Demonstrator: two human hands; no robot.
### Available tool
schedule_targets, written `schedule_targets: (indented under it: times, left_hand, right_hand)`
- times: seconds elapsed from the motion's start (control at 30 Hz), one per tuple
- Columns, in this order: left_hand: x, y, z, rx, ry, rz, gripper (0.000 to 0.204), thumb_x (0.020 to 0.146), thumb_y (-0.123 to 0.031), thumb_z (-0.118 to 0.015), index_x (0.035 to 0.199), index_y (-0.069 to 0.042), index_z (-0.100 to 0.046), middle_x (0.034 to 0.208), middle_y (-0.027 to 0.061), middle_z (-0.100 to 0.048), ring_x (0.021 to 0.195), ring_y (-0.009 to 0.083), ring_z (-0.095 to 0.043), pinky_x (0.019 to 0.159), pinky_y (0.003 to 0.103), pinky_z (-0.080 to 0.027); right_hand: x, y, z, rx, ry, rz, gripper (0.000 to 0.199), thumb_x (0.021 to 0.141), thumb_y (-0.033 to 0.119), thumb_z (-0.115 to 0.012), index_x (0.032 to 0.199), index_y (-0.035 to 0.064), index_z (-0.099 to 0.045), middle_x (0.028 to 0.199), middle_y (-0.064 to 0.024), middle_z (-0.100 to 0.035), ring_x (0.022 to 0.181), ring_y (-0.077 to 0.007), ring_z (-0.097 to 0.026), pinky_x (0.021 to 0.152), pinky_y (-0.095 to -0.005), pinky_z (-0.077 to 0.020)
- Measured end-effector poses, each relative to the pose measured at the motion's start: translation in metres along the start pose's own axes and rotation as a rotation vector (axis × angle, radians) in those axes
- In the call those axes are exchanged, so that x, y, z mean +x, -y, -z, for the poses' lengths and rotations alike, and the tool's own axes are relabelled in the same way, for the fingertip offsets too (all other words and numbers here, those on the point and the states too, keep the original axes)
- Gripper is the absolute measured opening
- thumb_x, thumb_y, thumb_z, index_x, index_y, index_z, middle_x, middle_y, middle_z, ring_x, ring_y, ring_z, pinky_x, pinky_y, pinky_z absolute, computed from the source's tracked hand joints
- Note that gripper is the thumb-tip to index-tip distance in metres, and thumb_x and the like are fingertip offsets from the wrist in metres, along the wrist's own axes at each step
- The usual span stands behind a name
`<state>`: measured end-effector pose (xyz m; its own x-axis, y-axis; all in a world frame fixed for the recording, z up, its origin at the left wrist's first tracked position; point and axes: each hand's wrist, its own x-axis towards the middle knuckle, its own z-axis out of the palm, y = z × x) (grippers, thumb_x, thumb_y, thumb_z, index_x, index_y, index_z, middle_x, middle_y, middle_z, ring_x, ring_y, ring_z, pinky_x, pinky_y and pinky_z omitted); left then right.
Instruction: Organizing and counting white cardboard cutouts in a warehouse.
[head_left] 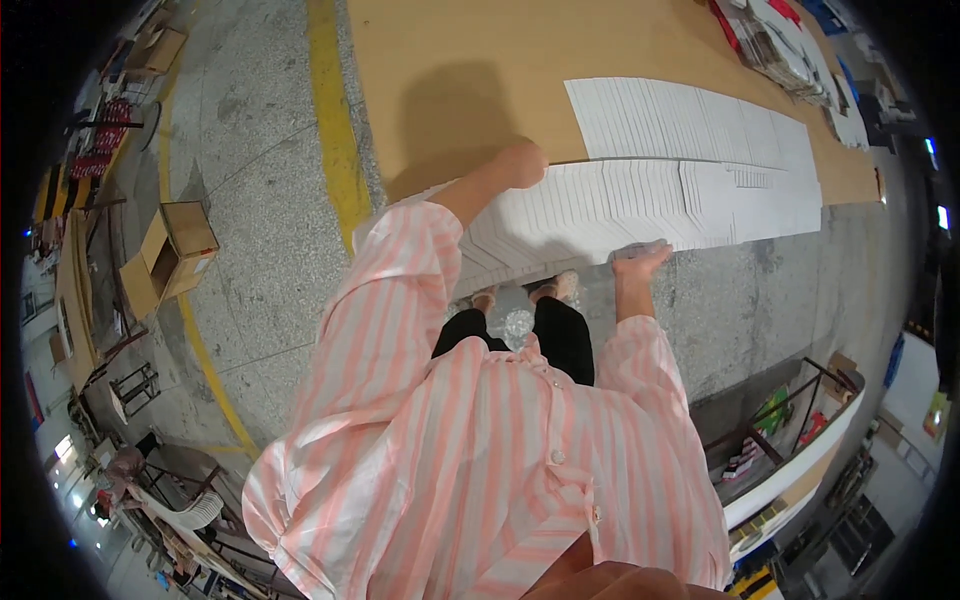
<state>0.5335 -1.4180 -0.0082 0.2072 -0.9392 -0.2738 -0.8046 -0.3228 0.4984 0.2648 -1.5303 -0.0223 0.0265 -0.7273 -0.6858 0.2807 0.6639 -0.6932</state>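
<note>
Two hands on white sheets, L grip clenched at far edge, R grip released flat, near edge.

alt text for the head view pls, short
Seen from above, a person in a pink and white striped shirt bends over overlapping rows of white flat sheets spread on a brown board. The left hand rests closed on the sheets; the right hand presses their near edge. An open cardboard box sits on the concrete floor.

Two rows of white sheets, one open carton
</note>
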Motion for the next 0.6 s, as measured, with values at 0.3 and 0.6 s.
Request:
schedule_targets:
  times: [0.3, 0.6]
  left_hand:
    - [-0.045, 0.026, 0.024, -0.015, 0.036, 0.204, 0.022, 0.078, -0.013, -0.045, 0.091, -0.009, -0.063, 0.093, 0.0124, -0.059, 0.093, 0.0295, -0.054, 0.078, 0.041, -0.044]
    - [-0.075, 0.036, 0.022, -0.165, -0.058, 0.106, 0.023, 0.075, -0.009, -0.046, 0.09, -0.008, -0.064, 0.094, 0.0108, -0.061, 0.089, 0.0302, -0.056, 0.077, 0.041, -0.045]
  right_hand:
    - [-0.018, -0.028, 0.082, -1.215, 0.501, 0.079, 0.051, 0.084, 0.051, -0.04, 0.103, 0.0064, -0.058, 0.099, -0.0105, -0.061, 0.092, -0.0296, -0.057, 0.079, -0.0494, -0.0403]
    - [-0.07, -0.018, 0.014, -1.973, 1.203, 0.513, 0.034, 0.083, 0.033, -0.045, 0.091, 0.006, -0.063, 0.094, -0.0181, -0.061, 0.087, -0.036, -0.057, 0.076, -0.0453, -0.0445]
